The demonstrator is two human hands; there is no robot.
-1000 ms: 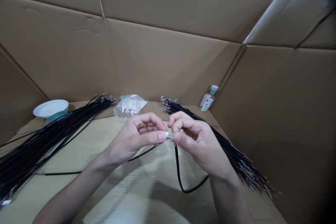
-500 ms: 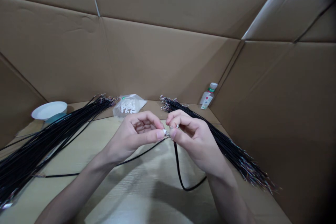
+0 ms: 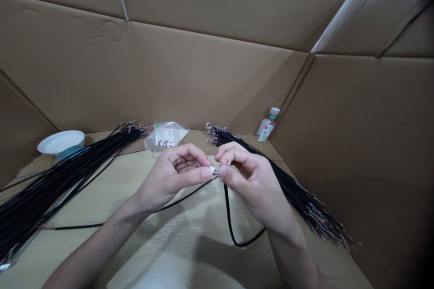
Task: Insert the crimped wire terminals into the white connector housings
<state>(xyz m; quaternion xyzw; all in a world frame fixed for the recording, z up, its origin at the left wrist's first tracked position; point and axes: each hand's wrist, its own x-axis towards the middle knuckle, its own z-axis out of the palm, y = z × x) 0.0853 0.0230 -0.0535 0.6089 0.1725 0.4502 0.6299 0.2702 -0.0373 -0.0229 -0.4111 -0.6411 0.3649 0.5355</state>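
Between the thumb and forefinger of my left hand (image 3: 176,171) is a small white connector housing (image 3: 213,170). My right hand (image 3: 252,178), just beside it, pinches the thin wire ends of a black cable (image 3: 228,212). The wires reach toward the housing between my fingertips; whether any sit inside it is too small to tell. From my right hand the cable hangs in a loop and passes behind my right forearm. Another stretch of black cable (image 3: 185,198) runs from the fingertips down behind my left wrist.
Bundles of black cables lie at the left (image 3: 77,171) and the right (image 3: 291,185). A clear bag (image 3: 166,137) of small white pieces lies at the back. A white bowl (image 3: 61,141) stands far left, a bottle (image 3: 267,126) in the right corner. Cardboard walls (image 3: 217,72) enclose the table.
Both hands hold nearly the same pose. The white housing and the wire ends seem slightly closer together between my fingertips. The view has shifted very slightly.
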